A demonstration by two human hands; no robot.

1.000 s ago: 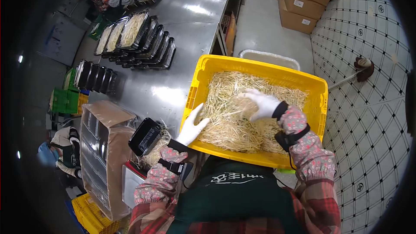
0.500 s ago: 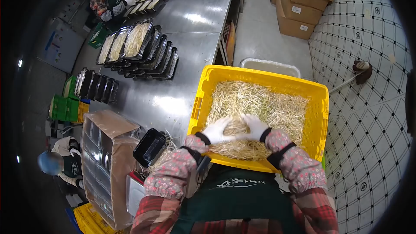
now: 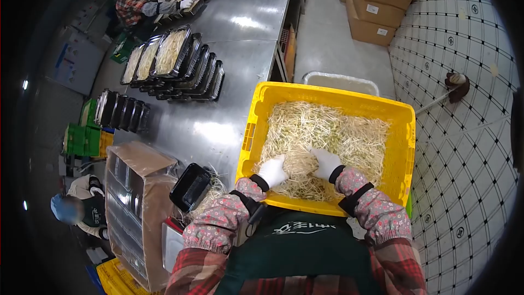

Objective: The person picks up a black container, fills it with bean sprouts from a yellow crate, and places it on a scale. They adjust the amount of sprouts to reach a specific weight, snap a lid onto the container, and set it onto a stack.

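A yellow crate [image 3: 333,95] full of pale bean sprouts [image 3: 305,123] stands in front of me. Both hands wear white gloves. At the crate's near left, my left hand [image 3: 273,171] is closed on one side of a bundle of sprouts [image 3: 299,165]. The other side of that bundle is gripped by my right hand [image 3: 326,163]. Sprouts hide some fingertips. Left of the crate, an empty black tray [image 3: 190,187] lies tilted beside loose sprouts [image 3: 210,201].
Stacked trays of sprouts [image 3: 171,52] and more black trays [image 3: 121,110] stand on the metal table [image 3: 240,71]. An open carton [image 3: 155,207] is at left. Two co-workers [image 3: 131,3] are across the table and at lower left. Cartons [image 3: 376,8] stand behind.
My hands have closed in on the sprouts from both sides, gathering them into a bundle. The co-worker at the top has stretched an arm out over the trays.
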